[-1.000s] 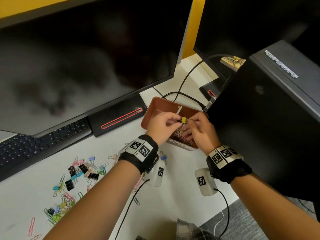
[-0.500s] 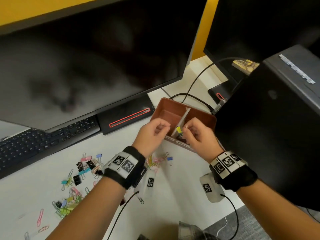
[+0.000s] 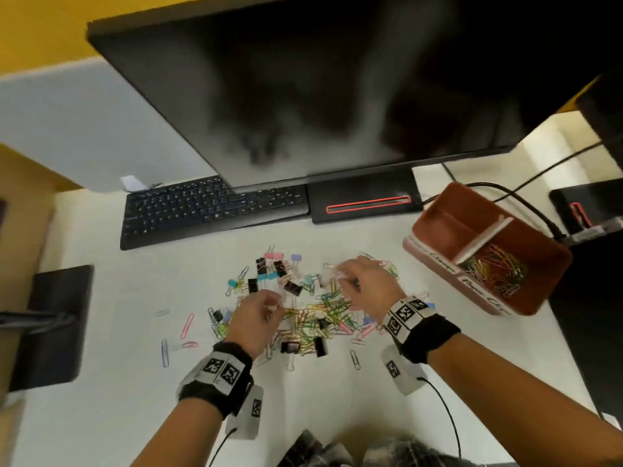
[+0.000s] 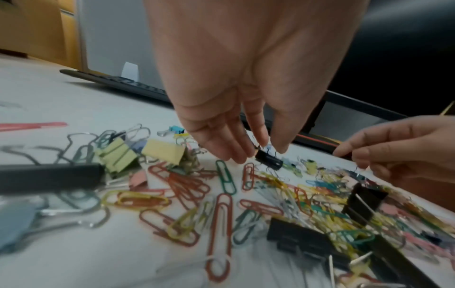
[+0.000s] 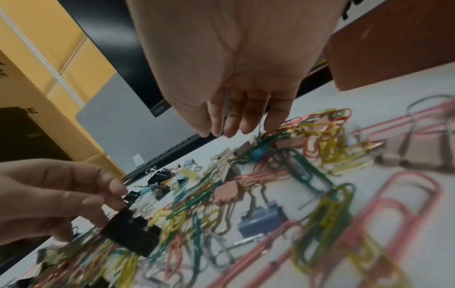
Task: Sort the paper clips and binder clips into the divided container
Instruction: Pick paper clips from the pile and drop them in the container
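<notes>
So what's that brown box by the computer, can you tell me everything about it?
The divided container is a reddish-brown rectangular box, plastic by its look, open on top. It sits on the white desk, right of the loose clip pile and apart from it. A pale divider splits it in two: the nearer compartment holds colourful paper clips, and nothing is visible in the farther one. White labels with blurred handwriting run along its front wall. A black cable passes behind it. Neither hand touches it.

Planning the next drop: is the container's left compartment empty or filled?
Empty as far as visible: the left compartment shows bare brown floor; paper clips fill only the right.
</notes>
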`<act>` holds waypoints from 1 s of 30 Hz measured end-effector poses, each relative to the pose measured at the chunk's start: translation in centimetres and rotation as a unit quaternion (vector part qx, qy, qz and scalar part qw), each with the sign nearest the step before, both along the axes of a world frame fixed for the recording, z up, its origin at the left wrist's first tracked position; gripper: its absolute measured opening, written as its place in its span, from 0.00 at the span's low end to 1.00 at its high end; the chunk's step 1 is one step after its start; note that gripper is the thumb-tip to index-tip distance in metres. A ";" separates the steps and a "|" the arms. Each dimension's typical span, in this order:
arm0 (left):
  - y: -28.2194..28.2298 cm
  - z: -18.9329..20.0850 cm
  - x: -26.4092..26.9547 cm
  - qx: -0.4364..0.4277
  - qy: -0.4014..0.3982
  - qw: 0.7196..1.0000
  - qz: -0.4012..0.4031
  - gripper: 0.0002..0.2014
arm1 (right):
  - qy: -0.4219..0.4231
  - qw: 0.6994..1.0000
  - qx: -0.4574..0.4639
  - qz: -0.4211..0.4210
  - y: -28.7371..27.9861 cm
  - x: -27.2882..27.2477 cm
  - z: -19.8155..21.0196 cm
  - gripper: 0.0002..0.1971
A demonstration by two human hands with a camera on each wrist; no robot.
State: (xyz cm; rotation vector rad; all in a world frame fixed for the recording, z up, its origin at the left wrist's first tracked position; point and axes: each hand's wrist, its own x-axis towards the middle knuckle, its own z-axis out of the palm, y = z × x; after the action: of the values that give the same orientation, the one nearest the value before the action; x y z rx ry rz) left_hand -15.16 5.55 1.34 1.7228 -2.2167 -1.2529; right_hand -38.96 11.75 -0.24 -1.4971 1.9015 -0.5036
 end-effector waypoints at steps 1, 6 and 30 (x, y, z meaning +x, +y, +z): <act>0.0 -0.3 -0.1 -0.010 -0.004 1.000 -0.020 0.06 | -0.004 1.000 -0.005 -0.017 0.1 -0.4 0.0 0.11; -0.2 -1.2 -0.8 -0.049 -0.040 0.986 -0.153 0.14 | -0.033 0.996 0.056 0.068 1.7 -0.7 0.3 0.11; -1.1 0.1 -1.7 -0.022 0.039 0.994 -0.103 0.07 | 0.063 0.996 -0.022 0.056 0.5 2.7 1.7 0.08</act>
State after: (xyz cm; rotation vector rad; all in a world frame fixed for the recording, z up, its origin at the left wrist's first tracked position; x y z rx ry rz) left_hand -16.91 4.47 1.40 1.4342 -2.4070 -1.2737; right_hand -36.27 12.28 1.41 -1.6896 1.8997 -0.4115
